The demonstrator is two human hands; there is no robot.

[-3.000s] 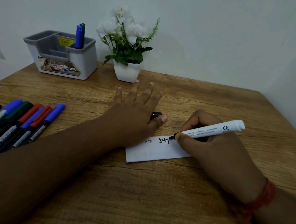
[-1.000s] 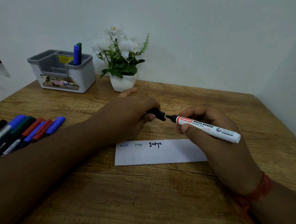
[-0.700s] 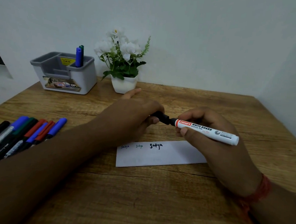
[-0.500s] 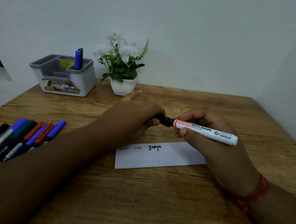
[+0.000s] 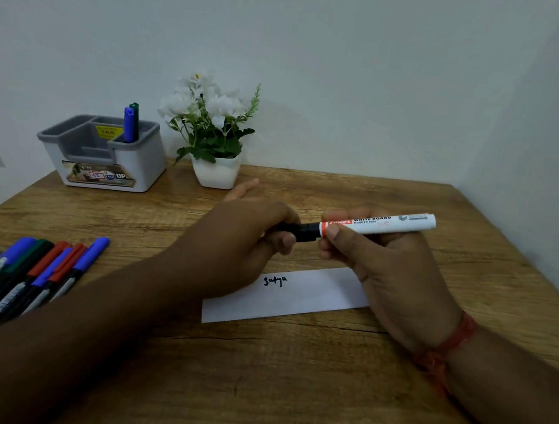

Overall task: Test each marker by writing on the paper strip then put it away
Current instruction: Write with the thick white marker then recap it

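Cap (image 5: 298, 230) half-hidden by left hand (image 5: 236, 242).

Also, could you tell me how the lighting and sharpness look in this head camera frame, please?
Head view: dim, soft light with a greyish cast, no glare; wide-angle bending at the table edges; label on the white marker slightly blurred, the word on the paper strip legible; left hand casts a faint shadow.
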